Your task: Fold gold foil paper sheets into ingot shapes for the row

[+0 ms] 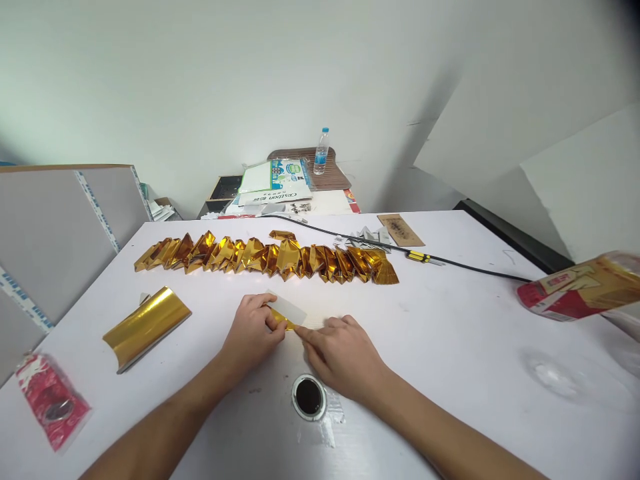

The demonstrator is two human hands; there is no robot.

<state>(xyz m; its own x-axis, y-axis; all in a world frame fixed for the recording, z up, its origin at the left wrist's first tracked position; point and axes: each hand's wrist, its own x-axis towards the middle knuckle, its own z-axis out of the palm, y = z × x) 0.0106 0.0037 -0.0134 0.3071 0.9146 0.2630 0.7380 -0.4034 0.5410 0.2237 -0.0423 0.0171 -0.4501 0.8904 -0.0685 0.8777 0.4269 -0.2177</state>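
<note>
A partly folded sheet of gold foil paper [283,319], its pale back showing, lies on the white table between my hands. My left hand [257,323] is closed on its gold strip, thumb and fingers pinching the fold. From the other side, my right hand [345,353] presses its index fingertip on the paper's right tip, the other fingers curled. Beyond them stretches a long row of folded gold foil paper pieces [255,257], with one lone gold piece [283,235] behind it. To the left rests a curved stack of gold foil sheets [147,328].
A round cable hole [309,397] is in the table just in front of my hands. A black cable [345,235] crosses the back, beside a yellow-handled tool [418,256]. A red-labelled bottle [580,287] is at right, a pink packet [53,403] at left.
</note>
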